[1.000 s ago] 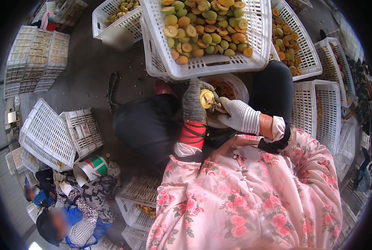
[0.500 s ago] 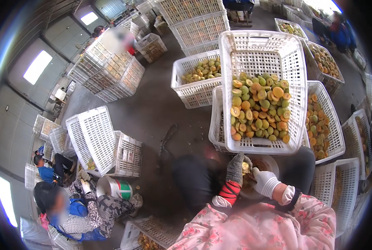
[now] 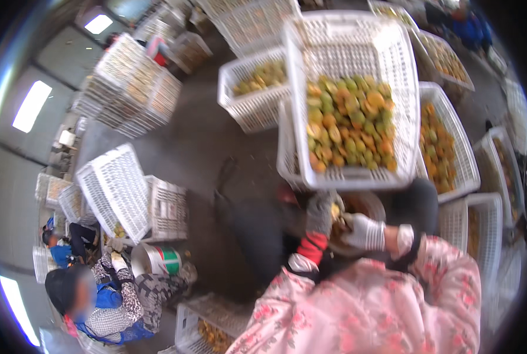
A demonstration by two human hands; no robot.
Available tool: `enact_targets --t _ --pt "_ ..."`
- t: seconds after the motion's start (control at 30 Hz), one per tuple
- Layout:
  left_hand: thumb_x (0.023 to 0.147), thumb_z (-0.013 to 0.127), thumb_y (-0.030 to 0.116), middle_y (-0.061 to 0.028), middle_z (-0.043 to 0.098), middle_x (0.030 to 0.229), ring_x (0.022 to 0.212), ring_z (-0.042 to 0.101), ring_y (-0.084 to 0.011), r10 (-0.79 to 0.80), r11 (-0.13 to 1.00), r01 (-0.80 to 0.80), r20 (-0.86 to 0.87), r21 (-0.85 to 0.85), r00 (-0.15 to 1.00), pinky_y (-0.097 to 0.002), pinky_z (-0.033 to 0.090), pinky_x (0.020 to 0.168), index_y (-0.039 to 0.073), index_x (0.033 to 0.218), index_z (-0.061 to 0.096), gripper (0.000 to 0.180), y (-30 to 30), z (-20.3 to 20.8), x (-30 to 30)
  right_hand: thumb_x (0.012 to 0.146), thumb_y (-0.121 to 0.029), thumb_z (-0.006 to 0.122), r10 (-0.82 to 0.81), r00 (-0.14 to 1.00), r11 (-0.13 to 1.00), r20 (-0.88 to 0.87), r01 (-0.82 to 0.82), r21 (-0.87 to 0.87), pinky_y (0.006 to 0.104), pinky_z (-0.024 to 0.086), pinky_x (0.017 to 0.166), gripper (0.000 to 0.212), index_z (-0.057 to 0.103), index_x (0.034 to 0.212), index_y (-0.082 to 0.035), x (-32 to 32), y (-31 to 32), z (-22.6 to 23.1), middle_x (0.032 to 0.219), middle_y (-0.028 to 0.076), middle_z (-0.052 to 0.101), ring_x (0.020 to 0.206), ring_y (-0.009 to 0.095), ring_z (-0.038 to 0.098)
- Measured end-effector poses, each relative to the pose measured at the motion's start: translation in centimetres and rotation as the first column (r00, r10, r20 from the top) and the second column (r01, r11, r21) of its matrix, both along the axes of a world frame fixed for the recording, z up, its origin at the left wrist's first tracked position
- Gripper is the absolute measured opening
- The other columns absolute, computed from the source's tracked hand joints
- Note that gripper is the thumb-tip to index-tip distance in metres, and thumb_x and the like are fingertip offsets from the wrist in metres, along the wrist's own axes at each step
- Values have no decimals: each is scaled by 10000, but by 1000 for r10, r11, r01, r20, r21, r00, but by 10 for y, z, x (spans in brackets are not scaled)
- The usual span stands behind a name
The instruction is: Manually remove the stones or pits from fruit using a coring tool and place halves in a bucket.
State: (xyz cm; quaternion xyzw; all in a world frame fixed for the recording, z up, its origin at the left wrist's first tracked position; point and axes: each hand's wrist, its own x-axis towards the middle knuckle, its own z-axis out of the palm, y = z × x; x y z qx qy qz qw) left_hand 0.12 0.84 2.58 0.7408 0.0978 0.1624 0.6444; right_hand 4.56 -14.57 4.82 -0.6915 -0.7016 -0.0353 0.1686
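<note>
- Far left on my feed, a co-worker in patterned sleeves and a blue apron [image 3: 107, 321] sits beside a white plastic bucket with a green and red band [image 3: 147, 259]; a white slatted plastic crate [image 3: 116, 194] leans tilted behind it.
- Nearer the middle, I have the left hand in a grey knit glove [image 3: 319, 215], below a red sleeve cuff [image 3: 312, 248]. Its fingers are curled and pinching a pale yellow piece of fruit [image 3: 335, 210], which sits at the fingertips on the side facing the other hand, I judge so its face stays reachable.
- Under both hands, a round white tub with brownish contents [image 3: 383, 209] stands between the knees, probably placed there to catch whatever drops.
- Above them, a large white plastic crate [image 3: 358, 180] rests raised on another crate [image 3: 286, 147], its yellow-green and orange cut fruit [image 3: 352, 124] gathered at the near end, presumably for a short reach.
- To the right, the right hand in a white striped glove [image 3: 364, 231] bends its fingers toward the piece, just beside it. Blur hides their tips; I cannot tell whether they pinch anything.
</note>
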Motion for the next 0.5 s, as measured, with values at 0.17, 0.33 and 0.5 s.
enact_targets --t 0.17,0.33,0.5 --pt "818 537 133 -109 646 942 840 628 -299 -203 947 186 41 263 978 -386 506 777 40 1072 599 278 26 -41 5 868 -147 620 -333 -299 943 -894 -133 -306 221 312 343 183 458 784 -143 11 3 45 584 -26 486 422 56 437" --pt "819 528 149 -111 638 880 769 622 -284 -364 796 234 131 559 922 -385 507 702 44 1018 600 236 24 -9 9 864 -151 614 -453 -265 883 -851 -266 -387 228 281 309 154 490 783 -108 22 -5 32 509 -36 438 357 73 406" --pt "948 470 295 -85 598 662 580 587 -185 -119 637 127 66 -760 991 -278 481 556 39 807 590 316 -9 4 -3 903 -177 575 -273 -808 958 -521 -275 -77 199 294 378 260 406 708 -143 -8 -12 13 618 -50 436 458 35 386"
